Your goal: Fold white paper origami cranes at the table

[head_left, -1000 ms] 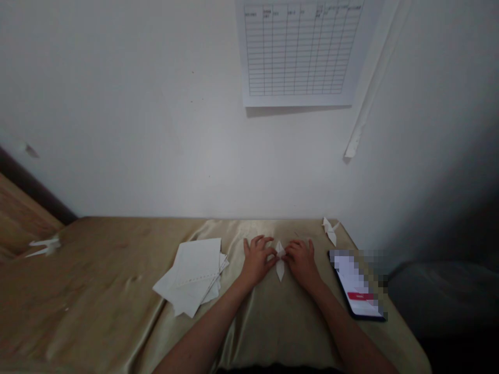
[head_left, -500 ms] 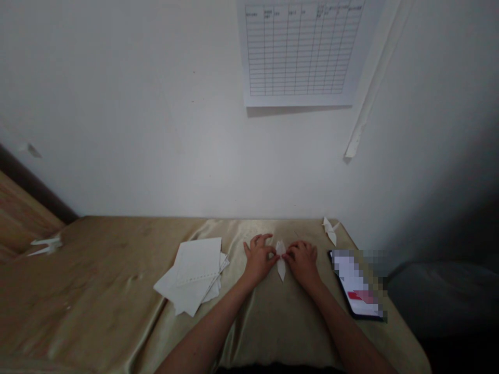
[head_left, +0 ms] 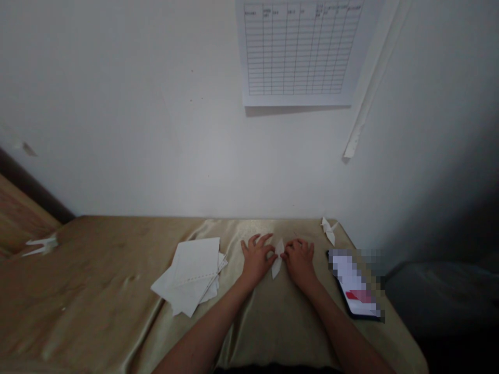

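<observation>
A narrow white folded paper (head_left: 276, 268), pointed at both ends, is between my two hands over the cloth-covered table. My left hand (head_left: 257, 255) pinches its left edge with thumb and forefinger, the other fingers spread. From the right, my right hand (head_left: 299, 258) grips the opposite edge with thumb and forefinger, its remaining fingers curled. The fingertips hide part of the paper's middle. Beyond my right hand, by the table's far right corner, lies a small white folded-paper bird (head_left: 328, 230).
A stack of white paper sheets (head_left: 195, 270) lies left of my hands. On the right rests a phone (head_left: 353, 285) with a blurred screen. White scraps (head_left: 41, 244) are at the far left. A printed grid sheet (head_left: 298, 52) hangs on the wall behind the table (head_left: 97, 291).
The folded paper has tilted, its upper tip now leaning right and its lower tip left. Both hands stay close to where they were; the whole view has shifted slightly.
</observation>
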A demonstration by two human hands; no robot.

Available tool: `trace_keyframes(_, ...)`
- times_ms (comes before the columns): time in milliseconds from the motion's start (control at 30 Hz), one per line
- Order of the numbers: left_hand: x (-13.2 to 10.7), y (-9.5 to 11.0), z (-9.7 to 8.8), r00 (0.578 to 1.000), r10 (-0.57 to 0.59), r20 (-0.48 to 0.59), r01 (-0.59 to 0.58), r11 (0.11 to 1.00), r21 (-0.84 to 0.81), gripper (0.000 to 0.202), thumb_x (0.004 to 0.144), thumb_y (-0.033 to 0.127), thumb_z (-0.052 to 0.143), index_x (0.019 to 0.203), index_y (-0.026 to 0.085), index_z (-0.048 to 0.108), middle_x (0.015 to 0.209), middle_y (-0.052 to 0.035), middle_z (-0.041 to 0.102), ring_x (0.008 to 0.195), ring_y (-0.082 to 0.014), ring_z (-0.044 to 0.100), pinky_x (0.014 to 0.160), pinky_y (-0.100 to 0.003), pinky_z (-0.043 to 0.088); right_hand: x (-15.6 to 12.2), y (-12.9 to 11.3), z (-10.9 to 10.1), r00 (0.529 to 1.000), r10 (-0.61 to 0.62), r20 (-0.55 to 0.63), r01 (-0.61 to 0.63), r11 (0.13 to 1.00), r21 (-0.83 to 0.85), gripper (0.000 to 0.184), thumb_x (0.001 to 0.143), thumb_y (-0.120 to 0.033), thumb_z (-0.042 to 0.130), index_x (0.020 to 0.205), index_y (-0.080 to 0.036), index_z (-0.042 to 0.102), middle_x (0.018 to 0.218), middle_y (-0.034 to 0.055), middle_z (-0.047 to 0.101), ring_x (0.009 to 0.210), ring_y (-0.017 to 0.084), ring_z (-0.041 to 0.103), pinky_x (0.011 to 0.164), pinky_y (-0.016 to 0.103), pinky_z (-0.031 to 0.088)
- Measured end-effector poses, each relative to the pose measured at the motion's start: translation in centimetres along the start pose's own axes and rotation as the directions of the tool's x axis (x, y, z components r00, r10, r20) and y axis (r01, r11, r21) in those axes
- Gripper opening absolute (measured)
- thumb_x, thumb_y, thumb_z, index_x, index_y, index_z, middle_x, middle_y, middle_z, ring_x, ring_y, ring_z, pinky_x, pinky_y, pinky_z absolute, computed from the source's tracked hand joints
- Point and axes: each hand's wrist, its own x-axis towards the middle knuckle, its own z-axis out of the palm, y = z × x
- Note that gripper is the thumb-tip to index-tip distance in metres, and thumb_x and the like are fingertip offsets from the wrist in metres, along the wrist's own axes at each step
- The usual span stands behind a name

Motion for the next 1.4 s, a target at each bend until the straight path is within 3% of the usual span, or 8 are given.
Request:
trace_keyframes(167, 0.3, -0.3, -0.4, 0.999, 0.025, 0.031, -0.025, 1.0, -0.009, 0.005, 0.082, 0.034, 0.072, 0.079, 0.03, 0.073, 0.15, 0.0105, 0.047, 0.14, -0.0365, 0.029, 0.108, -0.078, 0.004, 0.1, 0.0, -0.2, 0.999, 0.029, 0.033, -0.029, 1.0, -0.01, 0.013, 0.09, -0.027, 0.058, 0.092, -0.024, 0.07, 0.112, 0.0103, 0.064, 0.119, 0.033, 0.043, 0.107, 0.067, 0.017)
trace_keyframes(300, 0.2, -0.1, -0.8, 0.997, 0.023, 0.071, -0.022, 1.0, -0.02, 0.007, 0.081, 0.036, 0.072, 0.077, 0.03, 0.074, 0.151, 0.0104, 0.045, 0.143, -0.0352, 0.025, 0.11, -0.077, 0.002, 0.1, 0.4, -0.6, 0.999, 0.005, 0.049, -0.007, 0.998, 0.055, 0.013, 0.089, -0.027, 0.059, 0.092, -0.024, 0.072, 0.119, 0.0088, 0.062, 0.124, 0.03, 0.04, 0.108, 0.054, 0.026)
trace_keyframes(400, 0.0, 0.0, -0.7, 0.998, 0.013, 0.057, -0.012, 1.0, -0.014, 0.007, 0.082, 0.035, 0.071, 0.079, 0.03, 0.074, 0.151, 0.011, 0.045, 0.143, -0.0334, 0.027, 0.111, -0.076, 0.003, 0.0, 0.5, -0.6, 0.998, 0.002, 0.055, -0.007, 0.997, 0.08, 0.014, 0.089, -0.026, 0.06, 0.09, -0.023, 0.073, 0.124, 0.0075, 0.061, 0.131, 0.029, 0.035, 0.111, 0.048, 0.025)
trace_keyframes(733, 0.4, -0.3, -0.1, 0.999, -0.009, 0.039, 0.008, 1.0, 0.025, 0.003, 0.083, 0.035, 0.073, 0.084, 0.034, 0.075, 0.154, 0.0107, 0.042, 0.142, -0.0326, 0.028, 0.11, -0.076, 0.007, 0.2, 0.1, -1.0, 0.995, 0.041, 0.093, -0.047, 0.997, 0.06, 0.015, 0.087, -0.031, 0.061, 0.087, -0.022, 0.073, 0.121, 0.0079, 0.063, 0.132, 0.031, 0.036, 0.113, 0.051, 0.018)
trace_keyframes(1033, 0.3, -0.4, -0.1, 0.998, -0.016, 0.055, 0.012, 0.998, 0.068, 0.006, 0.083, 0.038, 0.072, 0.088, 0.035, 0.074, 0.156, 0.0107, 0.037, 0.143, -0.0334, 0.028, 0.109, -0.078, 0.006, 0.1, 0.0, -1.2, 0.992, 0.078, 0.1, -0.083, 0.995, 0.048, 0.015, 0.085, -0.037, 0.063, 0.085, -0.024, 0.07, 0.119, 0.0073, 0.062, 0.13, 0.031, 0.036, 0.11, 0.051, 0.02)
trace_keyframes(1133, 0.2, -0.4, 0.2, 0.998, -0.023, 0.062, 0.018, 0.997, 0.081, 0.01, 0.084, 0.038, 0.071, 0.093, 0.034, 0.071, 0.156, 0.0092, 0.037, 0.143, -0.0327, 0.029, 0.109, -0.078, 0.007, 0.1, 0.2, -0.9, 0.992, 0.096, 0.083, -0.1, 0.994, 0.037, 0.016, 0.082, -0.037, 0.065, 0.09, -0.023, 0.068, 0.117, 0.008, 0.061, 0.128, 0.031, 0.037, 0.108, 0.05, 0.023)
trace_keyframes(1300, 0.0, 0.0, 0.0, 0.999, -0.037, 0.023, 0.035, 0.996, 0.076, 0.038, 0.086, 0.035, 0.069, 0.122, 0.037, 0.058, 0.154, 0.0009, 0.041, 0.138, -0.0293, 0.037, 0.11, -0.077, 0.013, 0.0, 0.4, -0.7, 0.993, 0.096, 0.063, -0.1, 0.994, 0.049, 0.016, 0.082, -0.037, 0.067, 0.093, -0.025, 0.068, 0.118, 0.0074, 0.06, 0.126, 0.03, 0.038, 0.107, 0.049, 0.024)
trace_keyframes(1400, -0.2, 0.2, -0.3, 1.0, -0.003, 0.014, 0.002, 0.996, 0.085, 0.036, 0.085, 0.034, 0.07, 0.119, 0.04, 0.061, 0.153, 0.0024, 0.041, 0.137, -0.0292, 0.037, 0.11, -0.076, 0.012, -0.1, 0.3, -0.8, 0.994, 0.09, 0.058, -0.093, 0.994, 0.059, 0.013, 0.082, -0.038, 0.067, 0.09, -0.027, 0.07, 0.119, 0.0065, 0.06, 0.126, 0.03, 0.038, 0.107, 0.049, 0.024)
